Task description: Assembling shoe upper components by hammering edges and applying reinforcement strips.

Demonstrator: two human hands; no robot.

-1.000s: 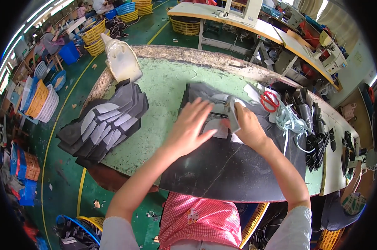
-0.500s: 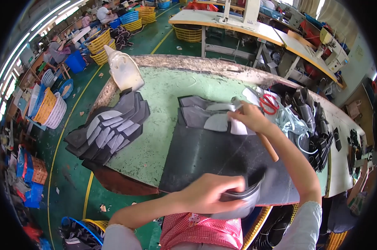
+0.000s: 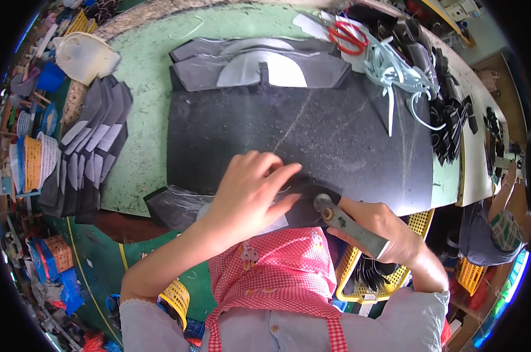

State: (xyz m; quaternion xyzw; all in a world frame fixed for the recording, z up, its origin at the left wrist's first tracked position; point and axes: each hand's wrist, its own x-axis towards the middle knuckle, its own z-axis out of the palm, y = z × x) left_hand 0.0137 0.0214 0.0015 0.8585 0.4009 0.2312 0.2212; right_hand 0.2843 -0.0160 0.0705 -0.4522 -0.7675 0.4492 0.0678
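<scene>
Grip of the right hand (image 3: 385, 223) is closed around a hammer (image 3: 354, 227); the fingers of the left hand (image 3: 246, 196) are held apart over a dark piece (image 3: 180, 206), which is laid along the near edge of the black mat (image 3: 236, 126).

The mat (image 3: 224, 129) is free between the far pieces (image 3: 259, 76) and the left hand (image 3: 250, 193); cords (image 3: 388, 66) and scissors (image 3: 347, 39) block its far right. Leftward, a strip of bare desk (image 3: 145, 111) lies open up to the stack (image 3: 89, 138).
</scene>
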